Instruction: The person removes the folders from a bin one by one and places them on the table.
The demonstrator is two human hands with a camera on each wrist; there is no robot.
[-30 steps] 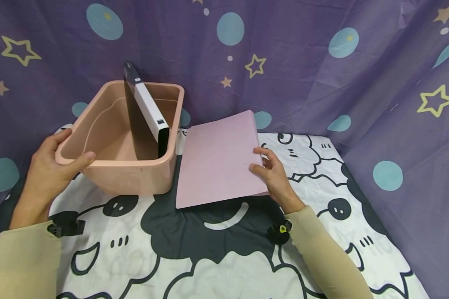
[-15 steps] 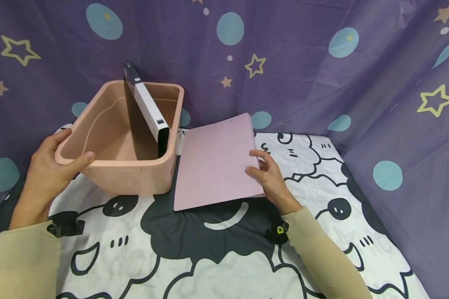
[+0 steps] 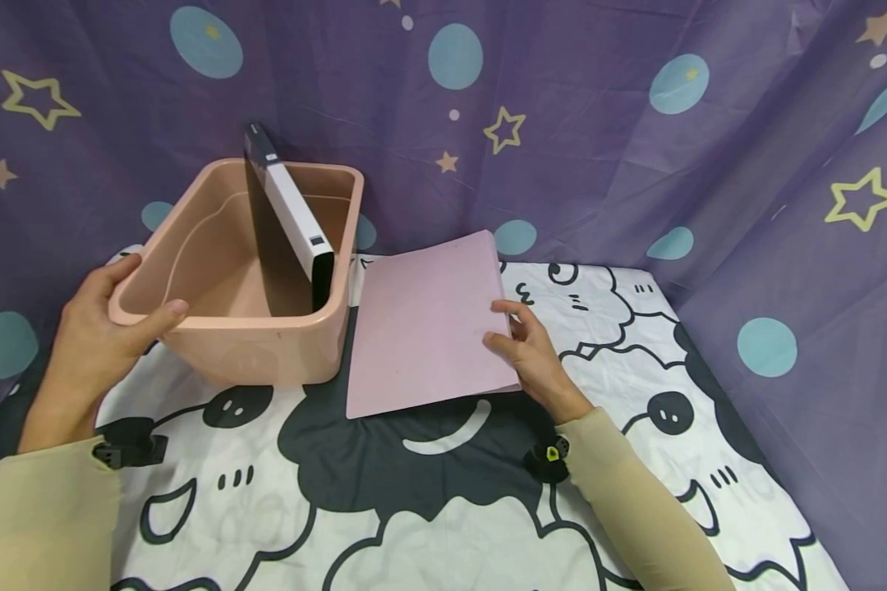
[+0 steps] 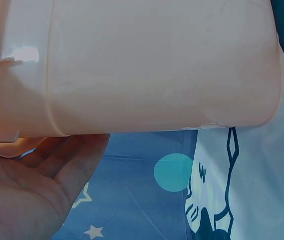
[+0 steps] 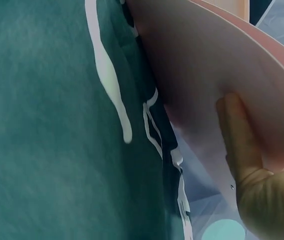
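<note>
Cartoon-print cloth (image 3: 458, 554); pink bin (image 3: 259, 353) on it

Smooth plastic catches a glossy highlight on the peach bin (image 3: 259, 349), while the pink folder (image 3: 429, 328) shows a smooth, matt face. The binder (image 3: 298, 215) has a smooth spine; the printed cover (image 3: 466, 546) is matt cloth, the purple curtain (image 3: 584, 172) creased fabric.

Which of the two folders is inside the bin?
The dark folder with the white spine: it sticks up out of the peach bin, while the pink folder is outside, in the right hand.
</note>
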